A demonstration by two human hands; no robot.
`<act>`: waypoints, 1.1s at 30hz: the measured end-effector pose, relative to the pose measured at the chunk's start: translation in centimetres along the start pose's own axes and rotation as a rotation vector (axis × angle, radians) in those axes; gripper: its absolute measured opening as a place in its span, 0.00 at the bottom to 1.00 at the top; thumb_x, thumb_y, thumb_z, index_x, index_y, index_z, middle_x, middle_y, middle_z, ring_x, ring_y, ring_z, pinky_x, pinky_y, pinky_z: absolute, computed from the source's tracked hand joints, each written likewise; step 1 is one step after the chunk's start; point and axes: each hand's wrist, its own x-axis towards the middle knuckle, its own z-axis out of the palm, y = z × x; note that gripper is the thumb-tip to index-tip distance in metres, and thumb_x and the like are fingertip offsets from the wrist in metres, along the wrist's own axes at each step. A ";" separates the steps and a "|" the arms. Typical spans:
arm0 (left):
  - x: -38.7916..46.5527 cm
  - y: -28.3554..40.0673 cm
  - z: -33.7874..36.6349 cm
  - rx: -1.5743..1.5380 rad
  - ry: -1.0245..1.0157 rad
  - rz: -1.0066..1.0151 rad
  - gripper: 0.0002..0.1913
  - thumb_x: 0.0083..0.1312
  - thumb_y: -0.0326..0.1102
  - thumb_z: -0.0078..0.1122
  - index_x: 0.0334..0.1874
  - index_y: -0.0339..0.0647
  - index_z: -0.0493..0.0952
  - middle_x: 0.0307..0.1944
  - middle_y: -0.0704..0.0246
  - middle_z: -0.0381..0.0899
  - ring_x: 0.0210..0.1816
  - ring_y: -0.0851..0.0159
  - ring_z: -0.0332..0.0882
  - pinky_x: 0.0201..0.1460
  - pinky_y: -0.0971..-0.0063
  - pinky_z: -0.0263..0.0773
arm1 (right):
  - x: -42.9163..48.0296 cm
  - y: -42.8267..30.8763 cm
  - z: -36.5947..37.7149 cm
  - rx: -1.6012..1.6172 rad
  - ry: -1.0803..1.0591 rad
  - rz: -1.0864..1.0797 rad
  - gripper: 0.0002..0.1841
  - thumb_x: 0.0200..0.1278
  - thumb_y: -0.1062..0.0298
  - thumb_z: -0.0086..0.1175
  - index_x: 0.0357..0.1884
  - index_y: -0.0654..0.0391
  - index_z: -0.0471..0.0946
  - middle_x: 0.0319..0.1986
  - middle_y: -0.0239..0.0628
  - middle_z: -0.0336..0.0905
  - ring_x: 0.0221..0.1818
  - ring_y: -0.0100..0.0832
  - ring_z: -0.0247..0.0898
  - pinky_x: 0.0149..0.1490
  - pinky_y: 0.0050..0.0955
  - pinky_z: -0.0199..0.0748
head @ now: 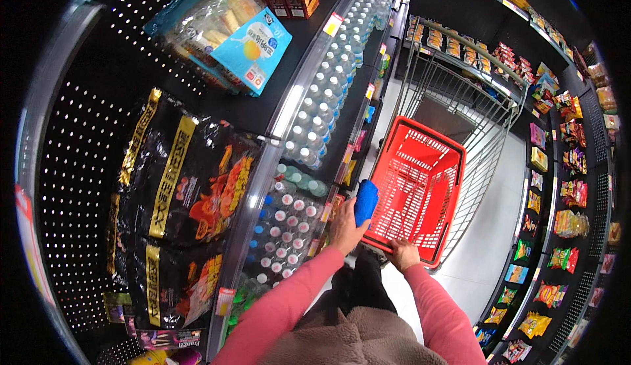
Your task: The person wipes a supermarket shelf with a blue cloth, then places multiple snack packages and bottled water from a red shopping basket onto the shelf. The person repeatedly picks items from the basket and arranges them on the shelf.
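My left hand (348,228) holds a small blue item (366,203), perhaps a rolled cloth or packet, just left of a red plastic shopping basket (457,187). My right hand (404,255) grips the near rim of this basket. No goods show inside the basket, whose slotted walls and floor are visible. It sits on a metal wire shopping cart (485,167), which extends ahead and to the right.
Shelves of bottled water (323,118) and capped drinks bottles (283,237) run close along the left. Large black snack bags (182,192) and a blue snack package (254,49) fill the nearer shelf. Packaged snacks (574,192) line shelves on the right.
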 end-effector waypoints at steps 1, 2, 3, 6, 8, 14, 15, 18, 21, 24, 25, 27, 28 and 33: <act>1.0 -0.3 1.5 0.002 0.010 -0.034 0.40 0.63 0.41 0.71 0.73 0.33 0.62 0.64 0.50 0.71 0.66 0.45 0.70 0.70 0.57 0.67 | 0.2 0.1 -0.2 0.009 -0.004 -0.018 0.21 0.56 0.52 0.68 0.48 0.51 0.80 0.41 0.38 0.84 0.53 0.42 0.80 0.53 0.43 0.82; 1.7 -0.6 2.9 0.078 0.067 0.021 0.40 0.63 0.39 0.71 0.73 0.33 0.61 0.62 0.50 0.74 0.63 0.44 0.73 0.66 0.55 0.70 | 0.4 0.3 -0.4 -0.008 0.010 -0.057 0.21 0.54 0.53 0.69 0.47 0.52 0.80 0.40 0.39 0.84 0.52 0.42 0.80 0.52 0.43 0.82; 2.3 -1.0 4.1 0.065 0.033 -0.082 0.38 0.63 0.38 0.70 0.73 0.33 0.61 0.60 0.50 0.75 0.61 0.44 0.74 0.64 0.55 0.71 | 0.6 0.5 -0.6 0.001 0.015 -0.062 0.22 0.53 0.54 0.70 0.47 0.53 0.80 0.41 0.39 0.84 0.52 0.43 0.80 0.51 0.43 0.82; 2.8 -2.1 6.9 0.072 0.024 -0.280 0.30 0.64 0.35 0.68 0.66 0.33 0.66 0.49 0.49 0.80 0.51 0.41 0.79 0.56 0.50 0.74 | 1.6 0.8 -1.1 0.040 0.033 -0.049 0.22 0.52 0.54 0.71 0.46 0.53 0.79 0.41 0.39 0.84 0.51 0.43 0.81 0.50 0.43 0.82; 3.2 -2.8 8.0 0.096 0.073 -0.253 0.26 0.65 0.35 0.67 0.62 0.33 0.68 0.47 0.49 0.80 0.50 0.42 0.79 0.54 0.50 0.74 | 2.3 1.2 -1.7 0.031 0.035 -0.061 0.23 0.52 0.53 0.71 0.47 0.53 0.79 0.40 0.40 0.85 0.50 0.44 0.81 0.49 0.44 0.83; 6.4 -2.9 9.7 0.129 0.119 -0.236 0.23 0.66 0.36 0.66 0.59 0.34 0.69 0.45 0.49 0.81 0.48 0.42 0.80 0.52 0.50 0.74 | 5.2 2.6 -4.0 0.047 0.025 -0.013 0.24 0.52 0.52 0.72 0.49 0.52 0.80 0.39 0.38 0.85 0.51 0.43 0.81 0.48 0.44 0.83; 7.2 -2.7 9.9 0.131 0.121 -0.241 0.23 0.66 0.36 0.66 0.59 0.34 0.69 0.45 0.50 0.81 0.48 0.42 0.80 0.52 0.51 0.74 | 5.9 2.9 -4.4 0.040 0.020 -0.012 0.25 0.52 0.51 0.72 0.49 0.51 0.80 0.40 0.37 0.85 0.51 0.43 0.81 0.48 0.44 0.83; 9.9 -2.3 10.6 0.139 0.124 -0.255 0.25 0.68 0.39 0.64 0.62 0.32 0.69 0.47 0.47 0.81 0.48 0.41 0.80 0.51 0.50 0.75 | 7.9 4.2 -5.6 0.032 0.047 -0.022 0.23 0.53 0.51 0.71 0.48 0.51 0.80 0.38 0.37 0.84 0.49 0.42 0.81 0.47 0.43 0.83; 12.6 -2.0 11.2 0.137 0.122 -0.246 0.25 0.69 0.40 0.63 0.63 0.32 0.69 0.47 0.45 0.81 0.48 0.40 0.81 0.50 0.49 0.76 | 10.1 5.5 -6.8 0.043 0.117 -0.051 0.19 0.56 0.52 0.69 0.43 0.52 0.81 0.34 0.37 0.84 0.44 0.42 0.82 0.44 0.43 0.82; 15.4 -1.7 11.7 0.118 0.114 -0.254 0.25 0.70 0.41 0.62 0.63 0.34 0.68 0.47 0.45 0.81 0.47 0.39 0.81 0.50 0.49 0.76 | 12.5 6.8 -8.2 0.023 0.130 -0.051 0.18 0.56 0.52 0.69 0.42 0.52 0.81 0.35 0.36 0.84 0.44 0.41 0.82 0.45 0.42 0.81; 16.3 -1.5 11.8 0.114 0.127 -0.247 0.25 0.70 0.41 0.62 0.63 0.34 0.68 0.46 0.45 0.81 0.47 0.39 0.81 0.50 0.48 0.76 | 13.2 7.1 -8.8 0.025 0.097 -0.037 0.18 0.56 0.52 0.69 0.43 0.52 0.81 0.36 0.36 0.85 0.45 0.41 0.82 0.45 0.42 0.82; 18.3 -1.2 12.2 0.101 0.123 -0.247 0.24 0.70 0.40 0.62 0.62 0.34 0.68 0.47 0.46 0.81 0.48 0.38 0.80 0.50 0.48 0.76 | 14.7 7.8 -9.9 0.021 0.035 0.004 0.19 0.56 0.52 0.69 0.44 0.52 0.81 0.37 0.37 0.85 0.46 0.41 0.81 0.46 0.42 0.82; 19.2 -1.1 12.4 0.098 0.118 -0.253 0.24 0.70 0.40 0.62 0.61 0.33 0.69 0.47 0.46 0.81 0.49 0.39 0.80 0.51 0.49 0.76 | 15.3 8.2 -10.5 0.024 0.030 0.003 0.20 0.55 0.51 0.69 0.45 0.51 0.80 0.38 0.37 0.85 0.46 0.41 0.81 0.47 0.42 0.82; 23.8 -0.3 13.1 0.136 0.103 -0.259 0.24 0.70 0.40 0.61 0.61 0.32 0.69 0.49 0.46 0.81 0.50 0.39 0.80 0.52 0.49 0.75 | 19.0 10.3 -13.0 -0.007 0.046 -0.029 0.22 0.54 0.51 0.70 0.47 0.50 0.81 0.38 0.36 0.85 0.48 0.40 0.82 0.48 0.43 0.82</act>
